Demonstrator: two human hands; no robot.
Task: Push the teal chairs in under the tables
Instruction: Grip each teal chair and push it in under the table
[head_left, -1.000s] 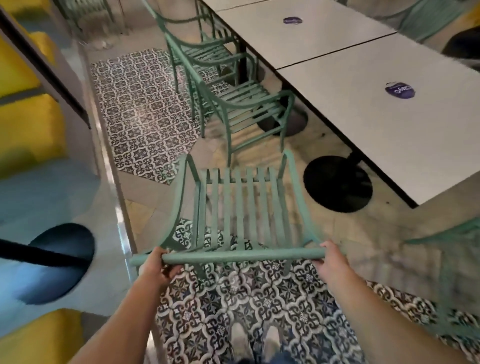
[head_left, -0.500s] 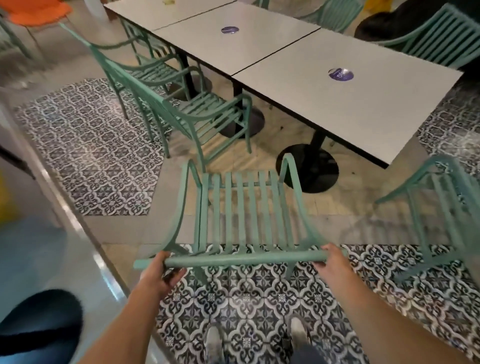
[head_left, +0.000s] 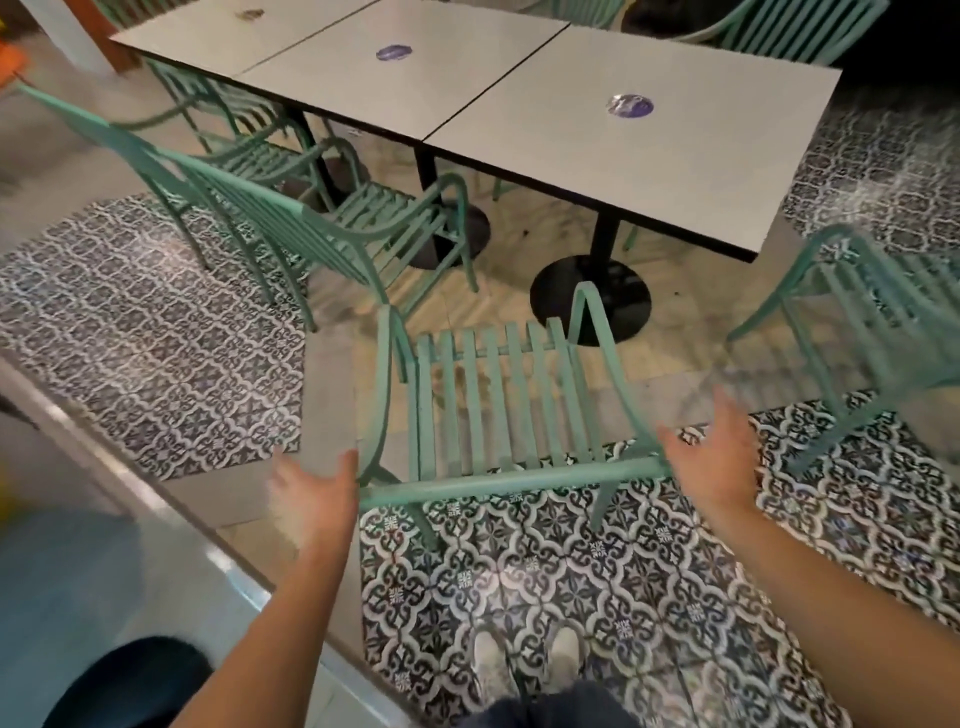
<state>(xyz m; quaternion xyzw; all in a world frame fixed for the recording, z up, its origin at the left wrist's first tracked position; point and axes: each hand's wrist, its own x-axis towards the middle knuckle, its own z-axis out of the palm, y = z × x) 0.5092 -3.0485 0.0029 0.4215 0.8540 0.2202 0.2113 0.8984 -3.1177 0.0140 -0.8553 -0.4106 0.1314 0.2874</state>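
A teal slatted chair (head_left: 498, 405) stands right in front of me, its seat facing the near white table (head_left: 675, 156), short of the table's edge. My left hand (head_left: 311, 493) is open, fingers spread, just off the left end of the chair's top rail. My right hand (head_left: 717, 457) is open too, just off the rail's right end. Neither hand grips the rail. A second teal chair (head_left: 291, 228) stands to the left, partly under the middle table (head_left: 395, 88). A third teal chair (head_left: 872, 322) stands at the right, away from the tables.
More teal chairs (head_left: 223, 104) line the far left and the far side (head_left: 769, 31) of the table row. Black round table bases (head_left: 589, 299) sit on the floor under the tables. A glass partition with a metal edge (head_left: 156, 499) runs along my left. My shoes (head_left: 524, 670) stand on patterned tile.
Both hands have let go of the chair's top rail and spread open beside its ends. The view has swung right, bringing more of the table row and the right chair into sight.
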